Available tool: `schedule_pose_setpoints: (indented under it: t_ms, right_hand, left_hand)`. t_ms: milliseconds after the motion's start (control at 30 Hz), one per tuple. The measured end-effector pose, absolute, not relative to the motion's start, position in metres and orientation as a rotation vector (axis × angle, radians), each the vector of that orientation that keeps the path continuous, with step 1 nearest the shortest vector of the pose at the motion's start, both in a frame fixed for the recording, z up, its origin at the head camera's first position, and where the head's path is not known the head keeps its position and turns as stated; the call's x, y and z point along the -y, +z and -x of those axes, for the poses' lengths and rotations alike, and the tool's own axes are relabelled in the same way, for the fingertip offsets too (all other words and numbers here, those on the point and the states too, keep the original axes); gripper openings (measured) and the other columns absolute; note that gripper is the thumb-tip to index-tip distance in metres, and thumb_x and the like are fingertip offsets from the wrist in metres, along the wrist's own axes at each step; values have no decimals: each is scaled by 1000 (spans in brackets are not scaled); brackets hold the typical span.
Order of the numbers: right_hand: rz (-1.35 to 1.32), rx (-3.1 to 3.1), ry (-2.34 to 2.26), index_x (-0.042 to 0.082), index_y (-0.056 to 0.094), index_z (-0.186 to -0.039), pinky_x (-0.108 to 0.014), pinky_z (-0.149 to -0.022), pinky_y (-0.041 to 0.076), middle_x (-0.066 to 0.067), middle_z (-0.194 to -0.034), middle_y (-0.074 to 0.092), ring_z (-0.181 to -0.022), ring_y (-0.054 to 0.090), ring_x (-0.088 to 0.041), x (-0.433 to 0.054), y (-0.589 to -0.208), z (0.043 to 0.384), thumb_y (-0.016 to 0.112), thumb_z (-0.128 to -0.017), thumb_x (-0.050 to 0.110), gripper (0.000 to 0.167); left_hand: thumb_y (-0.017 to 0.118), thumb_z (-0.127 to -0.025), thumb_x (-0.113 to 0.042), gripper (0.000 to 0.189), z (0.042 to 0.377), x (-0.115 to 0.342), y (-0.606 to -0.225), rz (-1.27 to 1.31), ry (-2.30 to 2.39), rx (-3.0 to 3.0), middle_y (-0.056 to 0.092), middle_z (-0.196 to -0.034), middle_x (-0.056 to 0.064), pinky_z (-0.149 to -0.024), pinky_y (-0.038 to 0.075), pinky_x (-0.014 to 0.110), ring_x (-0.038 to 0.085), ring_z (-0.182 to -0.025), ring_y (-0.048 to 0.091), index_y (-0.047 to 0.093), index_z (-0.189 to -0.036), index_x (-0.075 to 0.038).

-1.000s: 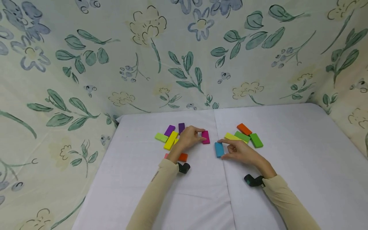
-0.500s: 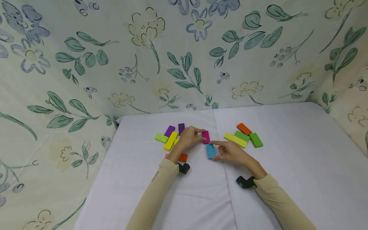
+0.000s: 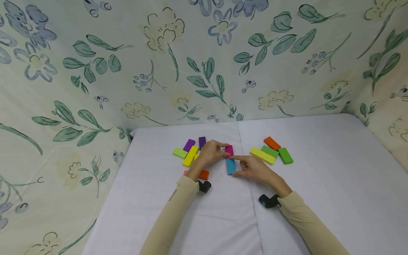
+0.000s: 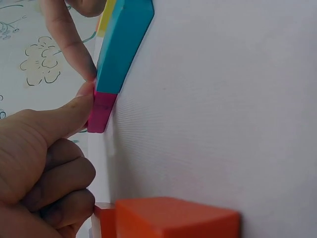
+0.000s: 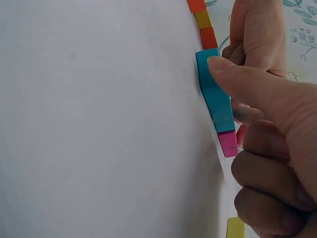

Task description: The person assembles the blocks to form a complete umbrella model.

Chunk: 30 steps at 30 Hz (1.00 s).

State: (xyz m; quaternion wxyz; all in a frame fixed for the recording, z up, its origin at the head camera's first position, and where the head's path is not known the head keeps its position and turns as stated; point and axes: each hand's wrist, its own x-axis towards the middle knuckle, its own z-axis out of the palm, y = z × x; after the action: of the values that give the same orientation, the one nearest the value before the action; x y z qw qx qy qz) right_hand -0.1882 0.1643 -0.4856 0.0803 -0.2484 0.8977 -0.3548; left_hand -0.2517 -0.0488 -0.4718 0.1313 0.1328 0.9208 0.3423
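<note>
Block of solid blue, oblong and wood-like point(image 3: 231, 167): rested on the cloth between the two hands, one end touching the next block.
Right hand point(image 3: 255, 168): grasped the blue block lengthwise, thumb at the end nearer the person, index finger at the far end by the seam, other fingers folded in.
Magenta oblong block point(image 3: 229, 151): lay just beyond the blue one, roughly in line with it, at the left hand's fingertips.
Left hand point(image 3: 210, 154): pinched the magenta block between thumb and index finger, remaining fingers curled.
Weight and feel: both blocks looked light, stiff and hardly fragile; their smooth faces might have slid under a loose pinch.
Best hold: the blue block's ends or long sides seemed sound places; with a finger at the seam, side contact would probably have let the ends close fully.
Left of the left hand: a yellow oblong block point(image 3: 190, 156), a lime-green block point(image 3: 180, 153) and a purple block point(image 3: 189, 144) were bunched.
By the left wrist: an orange-red block point(image 3: 203, 174) lay partly hidden.
Beyond the right hand: a pale-yellow long block point(image 3: 262, 156), two green blocks point(image 3: 285, 156) and an orange block point(image 3: 272, 142) clustered.
Under both hands: white cloth point(image 3: 220, 230), lightly creased.
</note>
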Motion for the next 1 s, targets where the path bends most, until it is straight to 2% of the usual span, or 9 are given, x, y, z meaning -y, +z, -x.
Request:
schedule_pose_setpoints:
  t_ms: [267,467,633,1000]
  right_hand:
    - [793,-2672,-1035,9,65,-140,-19,-54,28,10,-61,37,-54,34,-3,-166,-484,182,84,-88,26,58]
    - [799,-2717,-978,14,66,-140,-19,-51,26,11,-58,34,-50,33,-2,-166,-484,178,80,-92,27,52]
    - [800,-2725,-980,15,67,-140,-19,-51,27,11,-58,35,-50,33,-2,-166,-485,178,79,-92,27,50]
    - [778,-2714,-988,14,67,-140,-19,-51,27,10,-59,36,-51,34,-3,-167,-485,178,79,-93,28,51]
  left_hand:
    - [80,-92,-34,46,250,49,-470,-373,1022,-2654,39,-65,-1,-53,30,22,14,-59,40,69,-136,-29]
    - [79,-92,-35,45,251,49,-469,-366,1007,-2659,40,-67,-1,-55,31,22,13,-61,41,69,-135,-30]
    - [79,-92,-35,45,251,50,-469,-365,992,-2661,41,-70,0,-57,32,22,14,-65,42,69,-136,-30]
    - [77,-94,-33,46,250,49,-472,-418,998,-2672,38,-65,-1,-54,30,22,13,-59,40,68,-138,-28]
